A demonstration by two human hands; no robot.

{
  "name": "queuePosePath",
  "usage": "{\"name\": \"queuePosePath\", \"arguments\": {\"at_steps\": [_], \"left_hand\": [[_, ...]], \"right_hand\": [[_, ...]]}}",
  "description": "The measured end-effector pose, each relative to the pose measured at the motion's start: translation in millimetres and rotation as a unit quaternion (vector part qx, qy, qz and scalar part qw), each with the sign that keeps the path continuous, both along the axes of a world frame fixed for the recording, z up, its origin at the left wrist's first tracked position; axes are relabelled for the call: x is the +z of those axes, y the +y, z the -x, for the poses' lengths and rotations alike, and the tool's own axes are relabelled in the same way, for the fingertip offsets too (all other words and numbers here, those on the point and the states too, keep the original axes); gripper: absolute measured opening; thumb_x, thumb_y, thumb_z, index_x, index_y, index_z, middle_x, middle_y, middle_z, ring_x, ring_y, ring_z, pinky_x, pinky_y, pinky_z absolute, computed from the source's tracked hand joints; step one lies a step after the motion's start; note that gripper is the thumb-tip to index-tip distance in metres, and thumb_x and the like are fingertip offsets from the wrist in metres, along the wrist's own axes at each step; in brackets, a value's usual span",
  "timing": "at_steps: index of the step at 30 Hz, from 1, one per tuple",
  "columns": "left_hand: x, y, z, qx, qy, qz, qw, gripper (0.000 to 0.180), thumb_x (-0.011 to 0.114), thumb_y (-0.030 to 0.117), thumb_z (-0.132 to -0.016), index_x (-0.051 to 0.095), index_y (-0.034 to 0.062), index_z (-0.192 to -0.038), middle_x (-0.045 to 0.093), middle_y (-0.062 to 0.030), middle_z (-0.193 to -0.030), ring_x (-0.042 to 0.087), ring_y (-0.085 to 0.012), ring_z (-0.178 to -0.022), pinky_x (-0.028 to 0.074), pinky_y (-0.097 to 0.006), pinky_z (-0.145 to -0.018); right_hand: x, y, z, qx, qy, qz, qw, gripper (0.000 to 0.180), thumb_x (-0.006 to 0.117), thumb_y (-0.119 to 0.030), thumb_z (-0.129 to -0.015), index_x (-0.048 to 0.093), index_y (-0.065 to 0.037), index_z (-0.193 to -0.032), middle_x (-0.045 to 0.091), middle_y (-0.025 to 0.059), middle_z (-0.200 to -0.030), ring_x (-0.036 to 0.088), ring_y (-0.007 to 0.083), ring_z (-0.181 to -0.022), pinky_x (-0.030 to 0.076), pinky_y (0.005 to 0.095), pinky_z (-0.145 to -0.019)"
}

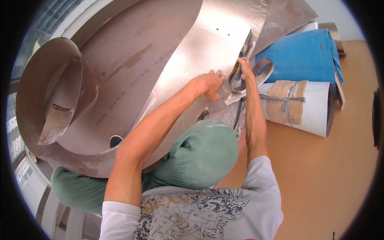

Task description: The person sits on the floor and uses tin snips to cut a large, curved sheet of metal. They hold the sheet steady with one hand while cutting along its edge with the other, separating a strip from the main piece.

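A long, shiny, silvery-beige sheet (pixel 196 48) stretches away from me over a wide brown sheet (pixel 116 60) with printed marks. My left hand (pixel 212 84) lies on the shiny sheet near its right edge, fingers extended, holding nothing. Just right of it, my right hand (pixel 247 69) is closed around a tool with a dark and yellow handle (pixel 239 71) at that edge. The tool's exact kind and its working end are hidden. A curled brown strip (pixel 265 69) sits beside my right hand.
A large brown coil (pixel 46 96) stands at the left. To the right are a blue-covered roll (pixel 300 56) and a white roll (pixel 318 106) with brown paper strapped on. My bent knee (pixel 208 152) rises close below my hands. An orange-brown floor (pixel 312 180) lies at the right.
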State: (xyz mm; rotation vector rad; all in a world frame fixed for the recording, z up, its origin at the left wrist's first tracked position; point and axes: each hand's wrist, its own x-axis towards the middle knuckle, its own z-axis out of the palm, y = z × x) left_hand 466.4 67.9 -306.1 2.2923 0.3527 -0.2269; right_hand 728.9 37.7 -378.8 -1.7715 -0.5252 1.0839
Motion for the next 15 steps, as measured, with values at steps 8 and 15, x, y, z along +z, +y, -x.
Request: {"name": "queuePosePath", "arguments": {"at_steps": [8, 15], "left_hand": [[-5, -7, -7, 0.022, -0.053, -0.032, 0.998, 0.071, 0.067, 0.014, -0.073, 0.042, -0.0094, -0.135, 0.047, -0.0285, -0.136, 0.055, -0.0394, -0.119, 0.048, -0.041, -0.099], [-4, 0, -23, -0.008, 0.056, -0.004, 0.998, 0.094, 0.079, 0.029, -0.068, 0.033, -0.0048, -0.143, 0.033, -0.0287, -0.150, 0.040, -0.0461, -0.134, 0.046, -0.045, -0.105]], "right_hand": [[-35, -24, -37, 0.049, 0.111, 0.016, 0.992, 0.024, 0.062, -0.018, -0.086, 0.066, 0.001, -0.100, 0.070, 0.0103, -0.090, 0.067, 0.0188, -0.079, 0.056, 0.0330, -0.071], [-1, -17, -2, 0.020, 0.141, 0.006, 0.990, 0.016, 0.066, -0.015, -0.079, 0.066, -0.004, -0.090, 0.064, 0.0038, -0.081, 0.058, 0.0130, -0.069, 0.045, 0.0281, -0.059]]}}
